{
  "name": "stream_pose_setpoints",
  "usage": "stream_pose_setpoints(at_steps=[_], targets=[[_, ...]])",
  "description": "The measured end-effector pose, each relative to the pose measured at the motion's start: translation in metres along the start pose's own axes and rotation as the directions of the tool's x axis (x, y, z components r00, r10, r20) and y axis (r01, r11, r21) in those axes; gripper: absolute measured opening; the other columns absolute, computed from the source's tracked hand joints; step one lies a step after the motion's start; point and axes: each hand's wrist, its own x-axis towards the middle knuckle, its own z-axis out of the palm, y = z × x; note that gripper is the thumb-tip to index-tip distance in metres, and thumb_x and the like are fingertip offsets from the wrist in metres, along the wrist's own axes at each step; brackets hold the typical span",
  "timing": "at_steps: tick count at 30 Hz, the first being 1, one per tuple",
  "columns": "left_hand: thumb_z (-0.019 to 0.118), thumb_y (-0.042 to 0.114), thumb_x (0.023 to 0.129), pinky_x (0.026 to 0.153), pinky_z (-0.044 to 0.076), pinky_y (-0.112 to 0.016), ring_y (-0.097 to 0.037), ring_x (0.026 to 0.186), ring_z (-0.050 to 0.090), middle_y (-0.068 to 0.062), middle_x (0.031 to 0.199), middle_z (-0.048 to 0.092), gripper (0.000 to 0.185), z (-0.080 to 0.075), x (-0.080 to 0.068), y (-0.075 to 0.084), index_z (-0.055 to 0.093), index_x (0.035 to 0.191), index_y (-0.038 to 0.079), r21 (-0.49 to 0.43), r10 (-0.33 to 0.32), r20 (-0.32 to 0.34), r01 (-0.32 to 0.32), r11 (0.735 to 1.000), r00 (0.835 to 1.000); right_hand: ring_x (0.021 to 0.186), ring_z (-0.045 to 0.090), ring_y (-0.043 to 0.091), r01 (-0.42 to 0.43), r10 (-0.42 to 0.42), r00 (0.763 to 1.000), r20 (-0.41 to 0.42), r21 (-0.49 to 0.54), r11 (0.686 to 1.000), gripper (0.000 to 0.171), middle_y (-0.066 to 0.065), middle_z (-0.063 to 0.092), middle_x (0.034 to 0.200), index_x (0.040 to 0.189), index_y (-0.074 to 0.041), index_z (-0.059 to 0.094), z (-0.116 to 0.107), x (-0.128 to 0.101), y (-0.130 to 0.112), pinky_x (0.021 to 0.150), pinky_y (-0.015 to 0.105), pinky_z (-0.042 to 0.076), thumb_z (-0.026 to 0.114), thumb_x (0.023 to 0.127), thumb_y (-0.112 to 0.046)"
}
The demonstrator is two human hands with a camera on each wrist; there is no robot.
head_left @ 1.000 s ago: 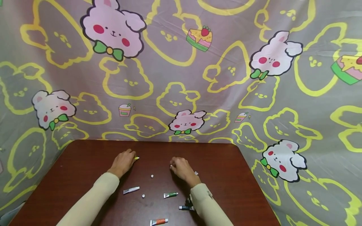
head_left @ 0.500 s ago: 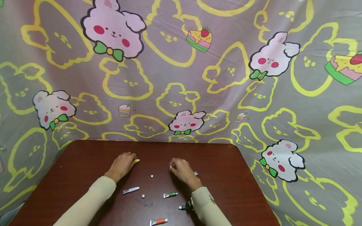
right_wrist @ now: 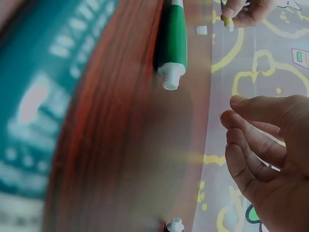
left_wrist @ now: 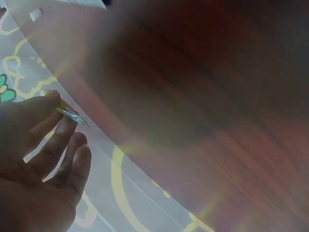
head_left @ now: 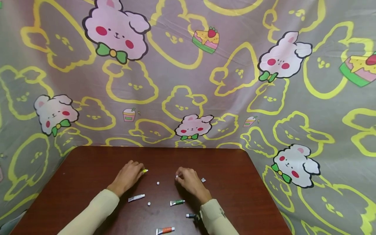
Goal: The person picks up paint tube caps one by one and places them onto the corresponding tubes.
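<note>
Over the far middle of the table, my left hand (head_left: pixel 127 178) pinches a small yellow paint tube (head_left: pixel 145 170) between thumb and fingertips. Its white nozzle points right, and the hand hides most of its body. The left wrist view shows the tube's flat silvery tail (left_wrist: pixel 71 115) sticking out past the fingers. Across from it, my right hand (head_left: pixel 192 184) pinches a small white cap (head_left: pixel 177 176) at the tips of thumb and forefinger. A gap separates the two hands. Nearer than the right hand lies a green paint tube (head_left: pixel 177 202), whose white threaded nozzle is bare in the right wrist view.
Two loose white caps, one farther (head_left: pixel 158 183) and one nearer (head_left: pixel 148 204), lie between the arms. Around them are a white-silver tube (head_left: pixel 136 197), an orange tube (head_left: pixel 165 230) and a dark tube (head_left: pixel 191 215) partly behind the right sleeve. Patterned cloth (head_left: pixel 188 107) hangs behind the table.
My left hand has drawn a little nearer and slightly right with the yellow tube. My right hand has also come slightly nearer, and the white cap at its fingertips shows more plainly.
</note>
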Motion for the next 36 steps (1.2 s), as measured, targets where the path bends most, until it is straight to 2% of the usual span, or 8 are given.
stream_pose_setpoints(at_steps=[8, 16, 23, 30, 36], targets=[[0.09, 0.009, 0.085, 0.076, 0.053, -0.041, -0.022, 0.078, 0.06, -0.003, 0.085, 0.069, 0.021, -0.003, -0.003, 0.011, 0.072, 0.094, 0.009, -0.033, 0.038, -0.042, -0.039, 0.999, 0.998, 0.082, 0.075, 0.008, 0.009, -0.009, 1.0, -0.015, 0.018, 1.0, 0.013, -0.003, 0.079, 0.089, 0.096, -0.013, 0.074, -0.004, -0.006, -0.003, 0.077, 0.027, 0.059, 0.085, 0.092, -0.008], [0.092, 0.009, 0.084, 0.068, 0.054, -0.04, -0.022, 0.076, 0.064, -0.001, 0.084, 0.066, 0.022, -0.01, -0.004, 0.023, 0.072, 0.094, 0.012, -0.056, 0.051, -0.053, -0.054, 0.997, 0.997, 0.081, 0.073, 0.007, 0.016, -0.015, 0.999, -0.035, 0.027, 1.0, 0.017, -0.005, 0.078, 0.087, 0.096, -0.015, 0.071, -0.006, -0.015, -0.005, 0.075, 0.026, 0.058, 0.087, 0.091, -0.01], [0.092, 0.01, 0.084, 0.069, 0.055, -0.039, -0.02, 0.076, 0.066, 0.001, 0.086, 0.067, 0.023, -0.014, -0.008, 0.032, 0.072, 0.095, 0.013, -0.068, 0.05, -0.042, -0.053, 0.996, 0.998, 0.08, 0.074, 0.007, 0.035, -0.034, 0.997, -0.062, 0.027, 0.999, 0.019, -0.006, 0.079, 0.087, 0.096, -0.016, 0.07, -0.008, -0.023, -0.008, 0.075, 0.027, 0.058, 0.087, 0.09, -0.011], [0.088, 0.008, 0.089, 0.074, 0.058, -0.038, -0.018, 0.082, 0.066, 0.001, 0.092, 0.068, 0.018, -0.02, -0.007, 0.045, 0.074, 0.099, 0.012, -0.115, 0.072, -0.029, -0.075, 0.991, 0.997, 0.08, 0.074, 0.009, -0.014, 0.019, 0.998, -0.053, 0.096, 0.995, 0.018, -0.005, 0.078, 0.086, 0.097, -0.017, 0.071, -0.011, -0.03, -0.013, 0.075, 0.024, 0.057, 0.087, 0.092, -0.012], [0.087, 0.008, 0.09, 0.073, 0.057, -0.036, -0.015, 0.081, 0.064, 0.003, 0.092, 0.068, 0.017, -0.022, -0.009, 0.057, 0.074, 0.099, 0.013, -0.141, 0.104, -0.043, -0.109, 0.984, 0.994, 0.079, 0.071, 0.002, -0.001, 0.008, 0.998, -0.059, 0.128, 0.992, 0.017, -0.006, 0.078, 0.085, 0.096, -0.017, 0.072, -0.011, -0.037, -0.017, 0.075, 0.022, 0.057, 0.087, 0.091, -0.011]])
